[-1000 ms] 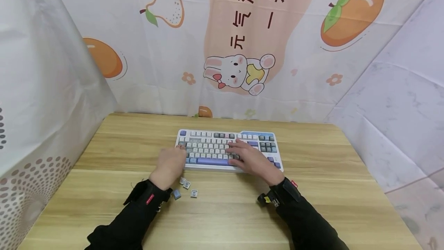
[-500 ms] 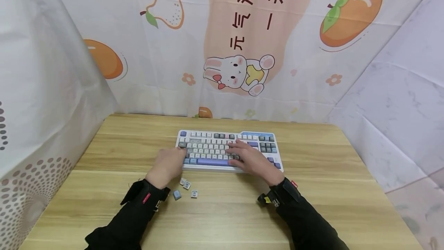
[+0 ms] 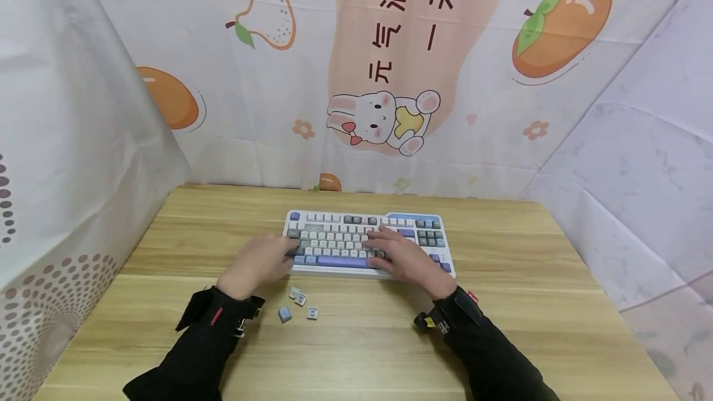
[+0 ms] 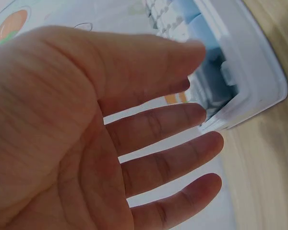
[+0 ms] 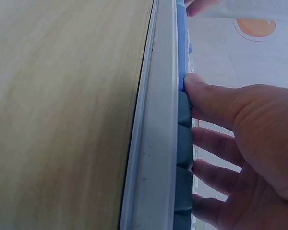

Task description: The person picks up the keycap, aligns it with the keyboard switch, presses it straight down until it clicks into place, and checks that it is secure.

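Wood-grained table (image 3: pixel 512 252) before me; along its far edge, a white printed cloth (image 3: pixel 250 147) bearing a sideways rabbit (image 3: pixel 379 119) and, to my right, an orange fruit (image 3: pixel 568 30). Dotted white sheet (image 3: pixel 95 141) on my left; pale marbled sheet (image 3: pixel 652 153) on my right.

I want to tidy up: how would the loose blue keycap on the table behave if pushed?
The blue keycap looks like small moulded plastic, so it is probably light and stiff. Its blocky shape suggests sliding rather than rolling. It lies loose on a smooth-looking table, so a gentle nudge may shift it.

White keyboard (image 3: pixel 337 244), purple spacebar (image 3: pixel 342 262)
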Demonstrator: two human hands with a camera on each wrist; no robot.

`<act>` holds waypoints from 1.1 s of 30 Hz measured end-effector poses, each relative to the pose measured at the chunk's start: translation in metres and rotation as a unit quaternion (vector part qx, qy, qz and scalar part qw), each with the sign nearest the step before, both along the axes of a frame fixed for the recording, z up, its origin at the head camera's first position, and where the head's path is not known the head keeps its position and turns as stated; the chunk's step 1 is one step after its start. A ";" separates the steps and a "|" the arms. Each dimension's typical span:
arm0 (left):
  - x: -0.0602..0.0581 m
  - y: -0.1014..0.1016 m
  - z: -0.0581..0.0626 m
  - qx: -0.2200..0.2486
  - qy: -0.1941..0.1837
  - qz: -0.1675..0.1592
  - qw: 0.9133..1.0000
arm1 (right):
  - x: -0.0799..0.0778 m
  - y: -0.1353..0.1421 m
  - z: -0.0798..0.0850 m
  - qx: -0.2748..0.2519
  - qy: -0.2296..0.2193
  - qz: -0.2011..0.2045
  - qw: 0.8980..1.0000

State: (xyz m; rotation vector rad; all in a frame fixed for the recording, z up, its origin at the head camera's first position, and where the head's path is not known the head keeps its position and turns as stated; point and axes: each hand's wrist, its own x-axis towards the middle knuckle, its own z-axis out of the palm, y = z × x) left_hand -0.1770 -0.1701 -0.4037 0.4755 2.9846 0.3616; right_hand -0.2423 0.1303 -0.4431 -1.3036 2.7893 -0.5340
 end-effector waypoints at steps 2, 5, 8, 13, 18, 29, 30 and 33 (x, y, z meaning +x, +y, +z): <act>0.001 -0.001 0.003 0.006 -0.004 -0.001 1.000 | 0.000 0.000 0.000 -0.001 0.000 0.001 1.000; 0.003 -0.001 0.007 0.011 -0.007 -0.004 1.000 | 0.000 -0.001 0.000 -0.001 0.003 0.004 1.000; 0.005 0.000 0.011 0.017 -0.020 -0.008 1.000 | 0.000 -0.001 0.000 0.000 0.004 0.005 1.000; 0.008 0.004 0.014 0.033 -0.066 -0.009 0.997 | 0.000 -0.001 0.001 0.000 0.001 0.002 1.000; 0.010 0.007 0.012 0.038 -0.105 -0.012 0.994 | 0.000 0.000 0.001 0.001 0.003 0.002 1.000; 0.014 0.015 0.005 0.048 -0.125 -0.027 0.991 | 0.000 0.000 0.000 -0.002 0.005 0.000 1.000; 0.014 0.015 0.005 0.047 -0.127 -0.029 0.990 | 0.000 -0.001 0.000 -0.002 0.005 -0.001 1.000; 0.013 0.015 0.003 0.048 -0.128 -0.035 0.990 | 0.000 -0.001 -0.001 -0.001 0.006 -0.004 1.000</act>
